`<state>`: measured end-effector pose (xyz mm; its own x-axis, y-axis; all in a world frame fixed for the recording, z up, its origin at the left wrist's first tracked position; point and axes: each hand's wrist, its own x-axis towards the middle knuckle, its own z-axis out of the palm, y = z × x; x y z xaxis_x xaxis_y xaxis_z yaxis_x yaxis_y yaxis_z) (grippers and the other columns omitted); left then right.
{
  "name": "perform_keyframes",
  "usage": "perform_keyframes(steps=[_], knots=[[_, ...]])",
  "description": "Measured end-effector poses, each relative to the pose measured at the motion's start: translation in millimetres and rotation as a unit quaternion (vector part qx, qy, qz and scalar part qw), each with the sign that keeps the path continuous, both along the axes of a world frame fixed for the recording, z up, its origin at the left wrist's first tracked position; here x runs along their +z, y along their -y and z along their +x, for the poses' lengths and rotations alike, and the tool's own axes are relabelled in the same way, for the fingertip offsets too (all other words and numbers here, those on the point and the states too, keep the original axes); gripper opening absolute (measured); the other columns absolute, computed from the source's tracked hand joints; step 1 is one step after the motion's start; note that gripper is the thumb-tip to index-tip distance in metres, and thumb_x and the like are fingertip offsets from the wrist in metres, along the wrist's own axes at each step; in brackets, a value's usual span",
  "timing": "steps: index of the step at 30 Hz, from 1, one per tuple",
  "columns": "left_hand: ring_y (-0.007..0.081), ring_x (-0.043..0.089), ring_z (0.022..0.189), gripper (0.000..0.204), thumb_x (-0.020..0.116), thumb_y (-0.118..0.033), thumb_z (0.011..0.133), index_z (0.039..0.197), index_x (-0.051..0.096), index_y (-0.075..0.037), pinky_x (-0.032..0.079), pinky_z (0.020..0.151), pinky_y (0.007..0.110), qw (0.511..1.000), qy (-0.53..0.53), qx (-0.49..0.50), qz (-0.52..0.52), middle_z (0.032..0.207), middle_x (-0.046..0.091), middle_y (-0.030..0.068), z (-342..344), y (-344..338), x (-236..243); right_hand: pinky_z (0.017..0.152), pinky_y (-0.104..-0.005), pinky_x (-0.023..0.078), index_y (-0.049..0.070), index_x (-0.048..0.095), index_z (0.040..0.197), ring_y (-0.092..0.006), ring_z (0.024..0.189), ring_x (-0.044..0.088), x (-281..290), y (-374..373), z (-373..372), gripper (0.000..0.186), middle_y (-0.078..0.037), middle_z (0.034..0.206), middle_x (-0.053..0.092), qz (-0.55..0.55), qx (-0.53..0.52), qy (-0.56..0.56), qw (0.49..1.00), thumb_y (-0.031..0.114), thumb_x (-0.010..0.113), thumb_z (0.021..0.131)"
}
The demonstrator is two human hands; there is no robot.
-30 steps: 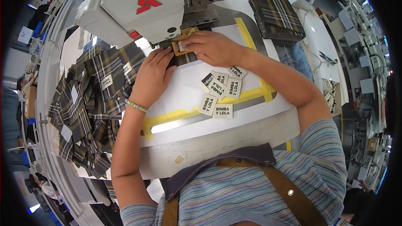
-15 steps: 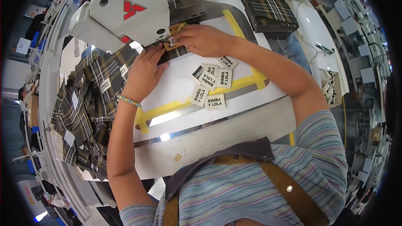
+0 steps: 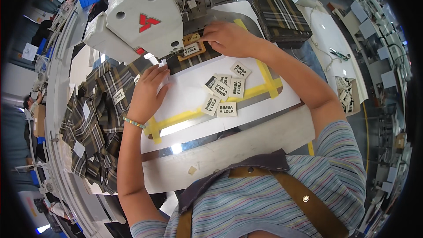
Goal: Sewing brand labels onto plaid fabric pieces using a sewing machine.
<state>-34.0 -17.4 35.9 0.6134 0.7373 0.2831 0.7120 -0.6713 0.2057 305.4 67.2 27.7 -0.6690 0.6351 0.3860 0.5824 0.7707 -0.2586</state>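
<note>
A white label (image 3: pixel 192 49) with dark lettering lies inside a small brass-coloured frame (image 3: pixel 202 56) on plaid fabric (image 3: pixel 178 67), beside the head of a white sewing machine (image 3: pixel 132 20). My right hand (image 3: pixel 231 39) is at the frame's right side, its bent fingers over the fabric and partly hiding one another. Near the fabric's left part rests my left hand (image 3: pixel 147 92), palm down with fingers stretched out and thumb apart. Several loose white labels (image 3: pixel 227 109) lie on the white work plate (image 3: pixel 185 90), in front of the frame.
Plaid pieces (image 3: pixel 94 128) with labels hang in a heap at the left. A folded plaid stack (image 3: pixel 282 17) sits at the back right. Farther right are thread snips (image 3: pixel 339 54) and a box of labels (image 3: pixel 346 92). Yellow tape (image 3: pixel 273 87) borders the plate.
My right hand has drawn back to the right from the frame, uncovering the label in it. My left hand has come away from the frame, toward me. The view has shifted slightly.
</note>
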Motion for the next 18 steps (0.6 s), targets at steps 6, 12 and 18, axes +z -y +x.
perform_keyframes(steps=[6, 12, 18], knots=[[0.0364, 0.065, 0.129, 0.031, 0.077, -0.010, 0.094, 0.123, 0.073, 0.002, 0.054, 0.111, 0.045, 0.999, 0.034, -0.029, -0.008, 0.133, 0.073, 0.0142, 19.1, 5.0, 5.2, 0.098, -0.0462, 0.054, 0.013, 0.078, 0.127, -0.0326, 0.113, 0.065, -10.9, 5.8, -6.6, 0.033, -0.010, 0.111, 0.065, -0.044, -0.007, 0.031, 0.999, 0.009, 0.063, 0.098], [0.0356, 0.065, 0.128, 0.026, 0.076, -0.010, 0.095, 0.118, 0.074, 0.001, 0.054, 0.110, 0.045, 0.998, 0.033, -0.053, 0.009, 0.130, 0.075, 0.0133, 21.7, 10.7, 1.3, 0.098, -0.0455, 0.053, 0.013, 0.078, 0.126, -0.0317, 0.111, 0.065, -14.8, 5.0, -9.8, 0.031, -0.010, 0.112, 0.064, -0.022, -0.002, 0.035, 0.999, 0.010, 0.065, 0.098], [0.0365, 0.063, 0.132, 0.035, 0.075, -0.007, 0.095, 0.129, 0.072, -0.002, 0.053, 0.112, 0.046, 0.998, 0.048, -0.049, 0.002, 0.135, 0.072, 0.0130, 24.4, 4.6, 1.0, 0.104, -0.0445, 0.051, 0.014, 0.079, 0.124, -0.0283, 0.115, 0.063, -12.0, 24.4, -32.0, 0.033, -0.006, 0.114, 0.064, -0.012, 0.063, 0.023, 0.998, 0.010, 0.064, 0.096]])
